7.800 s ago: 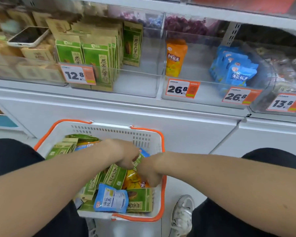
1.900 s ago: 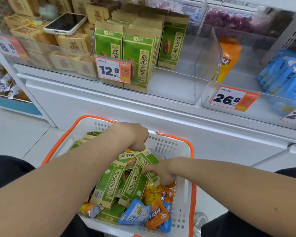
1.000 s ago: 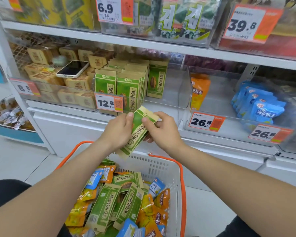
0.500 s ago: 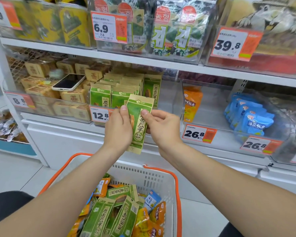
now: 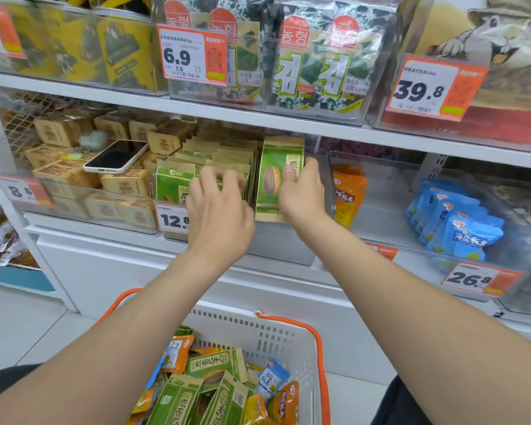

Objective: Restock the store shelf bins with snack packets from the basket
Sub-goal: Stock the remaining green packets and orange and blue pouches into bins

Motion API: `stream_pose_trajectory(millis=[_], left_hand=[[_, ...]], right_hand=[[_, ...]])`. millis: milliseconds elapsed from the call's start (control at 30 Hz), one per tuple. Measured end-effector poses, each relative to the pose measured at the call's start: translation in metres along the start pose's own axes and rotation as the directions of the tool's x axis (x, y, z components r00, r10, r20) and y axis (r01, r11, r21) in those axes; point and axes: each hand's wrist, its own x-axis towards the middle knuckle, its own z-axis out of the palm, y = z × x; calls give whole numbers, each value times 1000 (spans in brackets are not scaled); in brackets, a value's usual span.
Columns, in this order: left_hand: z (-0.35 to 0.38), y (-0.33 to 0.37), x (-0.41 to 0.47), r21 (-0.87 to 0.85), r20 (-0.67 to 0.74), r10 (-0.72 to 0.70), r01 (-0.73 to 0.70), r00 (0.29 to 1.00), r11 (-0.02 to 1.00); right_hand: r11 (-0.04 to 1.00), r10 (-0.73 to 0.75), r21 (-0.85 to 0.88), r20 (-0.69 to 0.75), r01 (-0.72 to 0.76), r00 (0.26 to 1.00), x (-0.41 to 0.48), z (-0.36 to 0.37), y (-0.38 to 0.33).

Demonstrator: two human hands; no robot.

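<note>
1. At the middle shelf, inside the clear bin, we see the right hand pinching a green packet. Its thumb lies on the printed front near the right edge, and its fingers wrap behind.
2. We find the green packet upright, with the row of standing packets on its left and the bin's right wall on its right.
3. We see the left hand reaching to that row, fingers spread and bent forward over the packet tops. The fingertips are blurred, so we cannot tell whether they grip a packet or only press on it.
4. Below, between the two forearms, we see the white basket with its orange rim. Loose packets in green, orange and blue lie jumbled inside.
5. We note a price tag reading 12.8 on the bin front, partly covered by the left hand.
6. We see a phone lying on tan boxes in the bin to the left.
7. To the right we see an orange packet in the neighbouring bin, and blue packets farther along.
</note>
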Motion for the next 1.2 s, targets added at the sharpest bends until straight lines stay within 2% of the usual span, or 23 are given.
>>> stream_pose_trajectory(millis=[100,300,600,900,1033,1133,1200], left_hand=[[3,-3,5,141,23,23,-26,999,990],[15,-19,21,219,83,9,-27,997,975],[30,-22,34,203,74,-18,2,997,979],[33,-23,36,203,59,-22,10,998,979],[26,-20,34,167,53,-27,18,998,986],[16,-17,28,162,17,-1,-2,1000,987],[8,-17,22,203,-43,72,-62,996,977]], right_hand=[[999,14,-46,-31,-15,999,16,9,1],[944,132,-297,-56,-142,990,47,38,11],[930,280,-243,-15,-275,960,88,58,20],[923,305,-266,63,-279,950,87,57,20],[878,352,-392,137,-275,926,83,55,23],[845,361,-487,210,-223,909,71,45,20],[861,307,-488,271,-145,912,58,37,19]])
